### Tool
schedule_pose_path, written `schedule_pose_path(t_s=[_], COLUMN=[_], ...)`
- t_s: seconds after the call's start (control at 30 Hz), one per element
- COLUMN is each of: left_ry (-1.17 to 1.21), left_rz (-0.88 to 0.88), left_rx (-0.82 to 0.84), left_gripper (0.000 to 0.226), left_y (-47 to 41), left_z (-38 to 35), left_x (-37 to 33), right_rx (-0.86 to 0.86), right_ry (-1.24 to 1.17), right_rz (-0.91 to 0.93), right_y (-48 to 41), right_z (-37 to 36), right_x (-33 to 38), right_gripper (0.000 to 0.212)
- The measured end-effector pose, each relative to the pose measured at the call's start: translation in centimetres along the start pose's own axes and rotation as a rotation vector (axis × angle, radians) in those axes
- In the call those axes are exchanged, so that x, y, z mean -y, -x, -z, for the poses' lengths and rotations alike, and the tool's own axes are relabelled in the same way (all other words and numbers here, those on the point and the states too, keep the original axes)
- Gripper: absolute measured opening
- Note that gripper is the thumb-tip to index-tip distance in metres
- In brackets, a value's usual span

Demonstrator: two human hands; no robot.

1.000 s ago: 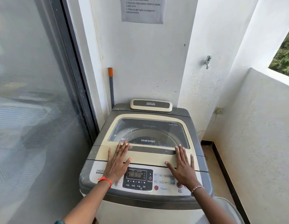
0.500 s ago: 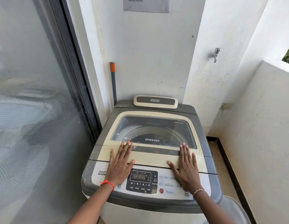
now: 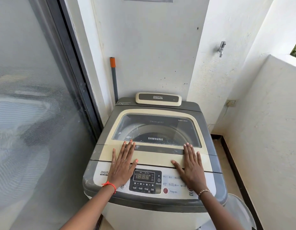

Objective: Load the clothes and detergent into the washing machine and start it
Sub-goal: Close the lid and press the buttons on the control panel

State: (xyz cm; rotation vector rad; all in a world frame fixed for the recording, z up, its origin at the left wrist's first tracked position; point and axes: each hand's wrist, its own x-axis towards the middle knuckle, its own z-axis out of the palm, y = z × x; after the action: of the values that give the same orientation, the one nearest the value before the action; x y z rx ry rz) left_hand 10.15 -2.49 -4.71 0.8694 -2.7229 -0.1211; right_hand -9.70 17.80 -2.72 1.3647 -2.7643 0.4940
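A large frosted glass sliding door with a dark metal frame [image 3: 36, 113] fills the left half of the frame. White plastered walls [image 3: 144, 47] take up the upper centre and right, with a low white parapet [image 3: 268, 122] running down the right side. The grey and cream top-loading washing machine [image 3: 101, 135] stands in the lower centre, pushed back into the corner between the door and the wall. Its cream-framed lid with a tinted glass window [image 3: 156, 128] is closed, and the drum shows dimly through the glass; whether clothes lie inside cannot be told. Part of a white plastic basket [image 3: 240, 211] shows at the lower right, just beside the machine.

The left hand [image 3: 122, 165] lies flat and relaxed, fingers spread, on the front strip of the lid, its heel over the left end of the control panel. The right hand [image 3: 190, 166] rests the same way on the right of the lid, palm down, fingers extended, grasping nothing. Between them sits the dark digital display panel [image 3: 144, 181], with a round red button [image 3: 165, 190] below and to its right.

A grey pole with an orange tip [image 3: 113, 77] leans in the corner behind the machine. A small metal tap [image 3: 221, 48] juts from the wall at the upper right. A red thread bracelet [image 3: 110, 185] circles the left wrist, and a thin beaded bracelet [image 3: 204, 191] the right.
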Motion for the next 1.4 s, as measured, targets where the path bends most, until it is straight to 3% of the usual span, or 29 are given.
schedule_pose_path(t_s=[1.4], left_ry=[-0.02], left_rz=[0.021], left_rx=[0.085], left_gripper=[0.066], left_y=[0.1], left_z=[1.3], left_x=[-0.9], right_rx=[-0.03], right_ry=[-0.038], right_rz=[-0.039], right_y=[-0.5], right_z=[-0.6], right_x=[0.1], right_gripper=[0.083])
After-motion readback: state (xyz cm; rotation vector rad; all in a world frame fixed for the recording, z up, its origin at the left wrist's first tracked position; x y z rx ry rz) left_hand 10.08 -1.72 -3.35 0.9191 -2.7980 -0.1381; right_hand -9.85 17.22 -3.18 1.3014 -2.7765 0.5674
